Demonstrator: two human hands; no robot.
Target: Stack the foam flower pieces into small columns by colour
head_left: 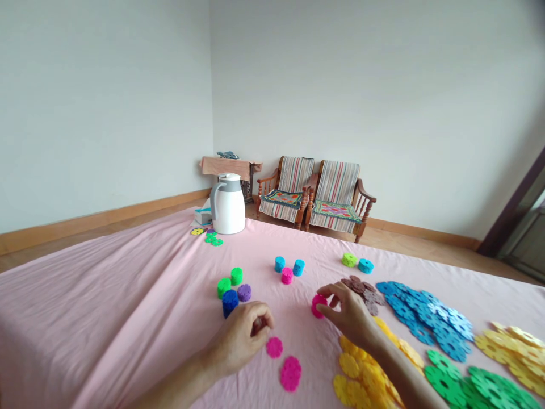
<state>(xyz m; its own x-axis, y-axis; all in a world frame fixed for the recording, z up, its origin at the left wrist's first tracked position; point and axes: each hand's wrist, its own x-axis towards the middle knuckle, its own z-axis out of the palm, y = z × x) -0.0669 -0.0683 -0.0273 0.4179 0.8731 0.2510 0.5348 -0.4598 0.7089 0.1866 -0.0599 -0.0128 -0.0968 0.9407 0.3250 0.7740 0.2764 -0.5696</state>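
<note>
My right hand (349,309) pinches a small pink stack of snowflake discs (317,305) that rests on the pink tablecloth (128,295). My left hand (244,335) lies curled on the cloth, fingers closed, possibly over a small piece I cannot make out. Just right of it lies a loose pink disc (275,347), and a larger pink pair (290,373) sits nearer to me. A dark blue stack (230,301), a purple stack (244,292) and two green stacks (230,281) stand just beyond my left hand.
Heaps of flat discs lie on the right: brown (364,289), blue (426,315), yellow (366,375), green (468,383), pale yellow (515,346). More stacks (289,268) stand mid-table. A white jug (229,203) stands at the far edge. Two armchairs (315,199) are behind.
</note>
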